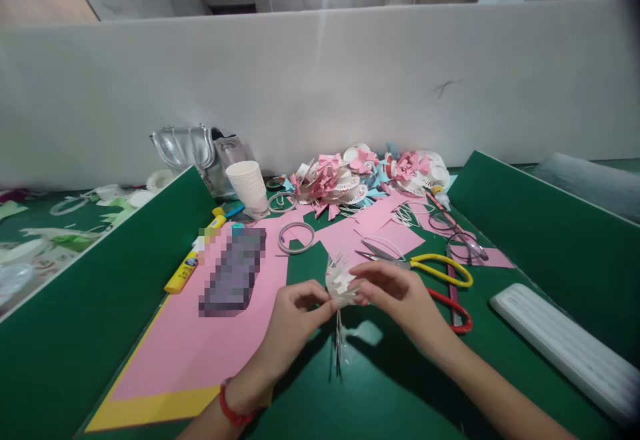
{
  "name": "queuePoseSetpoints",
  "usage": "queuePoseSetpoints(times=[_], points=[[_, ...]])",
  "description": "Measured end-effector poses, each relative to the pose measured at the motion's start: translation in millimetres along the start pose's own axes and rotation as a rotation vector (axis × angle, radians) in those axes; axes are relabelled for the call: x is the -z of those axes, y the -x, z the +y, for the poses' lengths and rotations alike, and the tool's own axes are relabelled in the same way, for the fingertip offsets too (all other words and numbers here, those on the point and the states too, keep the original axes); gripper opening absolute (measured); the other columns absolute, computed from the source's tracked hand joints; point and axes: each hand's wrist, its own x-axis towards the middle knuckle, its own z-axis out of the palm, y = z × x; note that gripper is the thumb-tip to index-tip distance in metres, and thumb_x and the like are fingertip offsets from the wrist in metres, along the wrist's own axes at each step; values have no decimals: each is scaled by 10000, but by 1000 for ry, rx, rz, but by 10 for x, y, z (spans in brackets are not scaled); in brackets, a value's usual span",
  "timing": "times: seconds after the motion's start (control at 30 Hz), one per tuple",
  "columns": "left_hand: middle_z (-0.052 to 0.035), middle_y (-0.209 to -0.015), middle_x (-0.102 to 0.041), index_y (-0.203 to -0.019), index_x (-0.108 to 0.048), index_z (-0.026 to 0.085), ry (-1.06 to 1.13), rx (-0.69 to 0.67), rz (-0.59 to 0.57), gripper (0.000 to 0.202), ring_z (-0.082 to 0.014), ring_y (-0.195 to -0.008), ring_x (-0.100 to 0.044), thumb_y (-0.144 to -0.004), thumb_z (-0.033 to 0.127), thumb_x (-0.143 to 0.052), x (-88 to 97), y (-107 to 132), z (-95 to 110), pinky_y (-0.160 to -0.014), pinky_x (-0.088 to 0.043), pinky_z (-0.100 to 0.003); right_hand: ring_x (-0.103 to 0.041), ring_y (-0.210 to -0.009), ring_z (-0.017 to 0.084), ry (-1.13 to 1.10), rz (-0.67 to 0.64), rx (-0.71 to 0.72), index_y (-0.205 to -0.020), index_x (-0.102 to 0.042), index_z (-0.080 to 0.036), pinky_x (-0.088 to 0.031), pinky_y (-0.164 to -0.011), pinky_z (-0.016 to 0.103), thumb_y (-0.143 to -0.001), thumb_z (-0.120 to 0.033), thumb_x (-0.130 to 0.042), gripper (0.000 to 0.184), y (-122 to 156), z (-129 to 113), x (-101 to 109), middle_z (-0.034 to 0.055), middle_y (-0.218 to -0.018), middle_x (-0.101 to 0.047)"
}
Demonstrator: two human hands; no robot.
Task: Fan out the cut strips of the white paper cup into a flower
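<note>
My left hand (295, 320) and my right hand (395, 290) both pinch a small white paper cup (340, 280) cut into thin strips, held just above the green table (380, 387). Several strips fan upward from it and a few hang down below my fingers. A red band circles my left wrist. Yellow-handled scissors (425, 265) lie just beyond my right hand, and red-handled scissors (453, 303) lie to its right.
Pink paper sheets (200, 340) over a yellow one lie at the left with a blurred dark object, a yellow glue stick (193, 263) and a tape ring (296, 237). Behind are stacked paper cups (249, 187), a silver bag (193, 150) and a pile of pink and white crafts (370, 177). Green partitions flank both sides.
</note>
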Motion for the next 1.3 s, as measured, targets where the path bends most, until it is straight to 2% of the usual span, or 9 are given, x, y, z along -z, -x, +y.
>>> queuePoseSetpoints(times=[0.07, 0.17, 0.33, 0.5, 0.73, 0.9, 1.03, 1.2, 1.3], points=[[17, -549, -534, -497, -569, 140, 42, 36, 5, 182, -95, -542, -468, -616, 214, -685, -10, 2, -7, -519, -361, -204, -635, -658, 142, 47, 14, 24, -767, -671, -186, -521, -640, 247, -659, -189, -678, 108, 3, 24, -19, 15, -746, -696], [21, -542, -532, -497, -564, 138, 70, 76, 2, 189, -95, -546, -465, -605, 225, -693, -17, 6, -23, -530, -354, -207, -638, -647, 150, 101, 48, 26, -681, -659, -180, -520, -633, 250, -670, -163, -647, 24, 6, 56, -44, 9, -685, -693], [20, -550, -540, -545, -583, 133, 94, 147, -59, 181, -98, -560, -461, -612, 257, -696, -16, 18, -49, -545, -345, -211, -633, -628, 157, 84, 53, -13, -666, -656, -172, -515, -619, 259, -662, -173, -643, 13, 7, 80, -60, 13, -664, -690], [6, -568, -558, -520, -595, 131, 179, 140, -42, 184, -106, -589, -475, -627, 247, -690, -21, 18, -60, -585, -350, -222, -616, -597, 148, 41, 65, -45, -642, -638, -172, -507, -593, 249, -650, -197, -650, 29, 15, 87, -72, 5, -632, -671], [9, -555, -523, -467, -536, 137, 407, 227, 1, 217, -113, -602, -484, -576, 207, -710, -25, 1, -81, -584, -362, -224, -554, -519, 121, 57, 66, -91, -611, -616, -167, -474, -529, 237, -654, -259, -647, 106, 37, 67, -86, -18, -540, -600], [25, -536, -490, -490, -546, 140, 228, 108, 26, 225, -90, -551, -425, -628, 241, -691, 0, -15, -112, -534, -333, -209, -512, -501, 109, 71, 64, -87, -615, -598, -162, -431, -502, 229, -656, -280, -646, 133, 21, 111, -102, -23, -534, -572], [21, -547, -511, -511, -572, 142, 91, 46, 50, 207, -98, -560, -436, -650, 256, -672, 6, -12, -92, -542, -344, -211, -503, -510, 108, 41, 38, -96, -655, -612, -153, -420, -499, 228, -663, -314, -644, 164, 11, 162, -125, -16, -560, -578], [11, -562, -542, -520, -605, 138, 103, 46, 37, 186, -107, -578, -469, -641, 259, -678, -2, 6, -92, -564, -368, -213, -485, -473, 103, 27, 62, -88, -604, -605, -161, -425, -471, 220, -669, -366, -650, 220, 14, 159, -123, -33, -495, -537], [-3, -586, -581, -558, -643, 136, 133, 85, -13, 172, -117, -606, -497, -658, 273, -671, 2, 6, -120, -596, -383, -220, -499, -473, 110, 16, 75, -102, -597, -602, -162, -436, -476, 227, -660, -387, -654, 239, 12, 140, -113, -28, -494, -546]])
